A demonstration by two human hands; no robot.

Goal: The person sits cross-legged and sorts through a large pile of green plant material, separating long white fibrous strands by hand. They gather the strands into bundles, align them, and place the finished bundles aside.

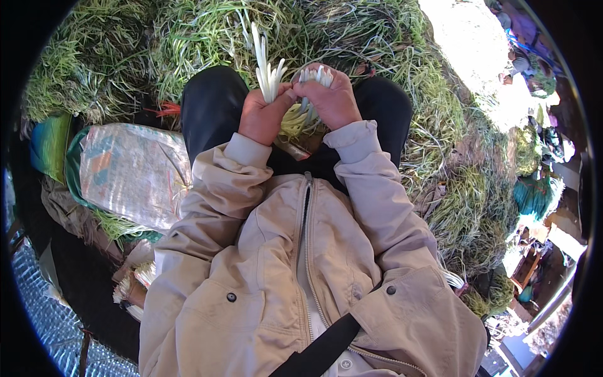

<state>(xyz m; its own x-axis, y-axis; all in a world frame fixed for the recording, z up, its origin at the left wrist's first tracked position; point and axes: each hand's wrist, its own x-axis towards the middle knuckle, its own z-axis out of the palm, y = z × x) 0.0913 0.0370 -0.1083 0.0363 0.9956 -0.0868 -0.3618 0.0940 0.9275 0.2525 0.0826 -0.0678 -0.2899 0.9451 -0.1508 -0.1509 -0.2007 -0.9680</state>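
Between my knees, my left hand (266,110) grips a small bunch of pale, white stalks (268,77) that stand upward out of the fist. Close beside it, the thumbs nearly touching, my right hand (330,96) is closed around another bunch of white-ended stalks (316,75), their tips level with the fingers. Yellow-green stalk ends (297,123) hang below the hands, over my lap. The fingers under both bunches are partly hidden.
Heaps of loose green stalks or leaves (207,35) surround my knees in front and at the right. A worn woven plastic sack (127,174) lies at my left near red string (167,110). Bundles with white cut ends (134,287) lie lower left.
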